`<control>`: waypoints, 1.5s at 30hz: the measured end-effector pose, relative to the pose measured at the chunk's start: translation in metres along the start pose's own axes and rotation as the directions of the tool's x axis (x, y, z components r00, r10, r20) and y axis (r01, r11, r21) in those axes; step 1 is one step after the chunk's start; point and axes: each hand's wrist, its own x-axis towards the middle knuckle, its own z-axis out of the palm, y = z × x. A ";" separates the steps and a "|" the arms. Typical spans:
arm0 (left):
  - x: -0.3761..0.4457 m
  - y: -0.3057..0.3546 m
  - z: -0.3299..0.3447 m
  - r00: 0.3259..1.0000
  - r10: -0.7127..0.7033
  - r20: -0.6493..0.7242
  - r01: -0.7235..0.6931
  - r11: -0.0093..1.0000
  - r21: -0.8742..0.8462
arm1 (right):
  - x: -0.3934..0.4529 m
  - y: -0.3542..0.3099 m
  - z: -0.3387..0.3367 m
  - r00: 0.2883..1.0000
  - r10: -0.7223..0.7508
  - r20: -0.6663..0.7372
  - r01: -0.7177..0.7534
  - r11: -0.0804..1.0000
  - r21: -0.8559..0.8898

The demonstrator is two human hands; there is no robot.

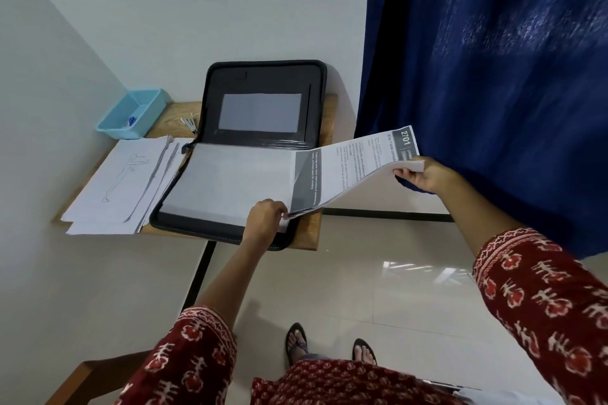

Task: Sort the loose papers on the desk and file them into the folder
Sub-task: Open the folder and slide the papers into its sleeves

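Right hand (424, 174) pinches printed sheet (358, 168).

Small wooden table (324, 230) on black metal legs, pushed into a corner of plain white walls (164, 10). Dark blue curtain (493, 76) hanging at the right, down close to the floor. Glossy pale tiled floor (378, 273) with streaks of reflected light; corner of another wooden piece (82, 375) at lower left.

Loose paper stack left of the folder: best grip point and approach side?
Grip the loose paper stack at its near edge, coming from the front: those corners fan out and overhang the desk edge, leaving room beneath. Its right side abuts the folder.
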 end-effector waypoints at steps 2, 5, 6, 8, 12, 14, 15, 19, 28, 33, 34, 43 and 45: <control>0.002 -0.002 0.001 0.999 0.021 0.042 -0.021 1.000 0.016 | -0.003 0.001 0.002 1.000 0.005 -0.007 -0.005 1.000 0.010; 0.005 -0.005 0.005 0.997 0.011 0.078 -0.014 0.999 0.037 | -0.004 0.004 0.002 1.000 0.025 -0.014 -0.024 0.999 0.031; 0.006 -0.005 0.006 0.997 0.008 0.072 -0.010 0.999 0.031 | -0.004 0.005 0.001 0.999 0.033 -0.020 -0.032 0.998 0.049; 0.007 -0.004 0.007 0.999 -0.001 0.047 0.001 1.000 0.009 | -0.002 0.005 0.000 0.999 0.035 -0.034 -0.033 0.997 0.070; 0.001 -0.005 0.007 0.997 0.069 0.030 -0.071 0.996 0.061 | 0.005 0.006 0.003 0.998 0.038 -0.044 -0.034 0.994 0.102; -0.003 -0.006 0.008 0.991 0.125 0.039 -0.129 0.985 0.111 | 0.007 0.005 0.004 0.998 0.045 -0.042 -0.041 0.994 0.101; -0.004 -0.006 0.008 0.987 0.149 0.054 -0.155 0.978 0.140 | 0.008 0.005 0.004 0.998 0.050 -0.041 -0.046 0.994 0.095; 0.002 -0.004 0.003 0.979 0.138 0.150 -0.175 0.945 0.275 | 0.008 0.003 0.007 0.996 0.075 -0.040 -0.072 0.995 0.069; 0.021 -0.005 -0.006 0.997 -0.071 -0.020 0.073 0.971 0.226 | -0.006 -0.004 0.002 0.989 0.144 0.035 -0.126 0.941 -0.314; 0.017 -0.002 0.003 0.987 -0.123 -0.105 0.133 0.987 0.095 | 0.000 0.001 0.008 0.975 0.148 0.166 -0.122 0.979 -0.160; 0.014 -0.002 0.004 0.985 -0.130 -0.112 0.140 0.987 0.082 | 0.000 0.000 0.009 0.973 0.145 0.179 -0.118 0.981 -0.157; -0.006 0.000 0.010 0.977 -0.153 -0.151 0.160 0.986 0.036 | -0.003 -0.002 0.011 0.977 0.045 0.207 -0.017 0.991 -0.134; -0.008 -0.001 0.011 0.976 -0.174 -0.133 0.183 0.982 0.055 | -0.004 0.000 0.011 0.980 0.036 0.197 -0.012 0.992 -0.122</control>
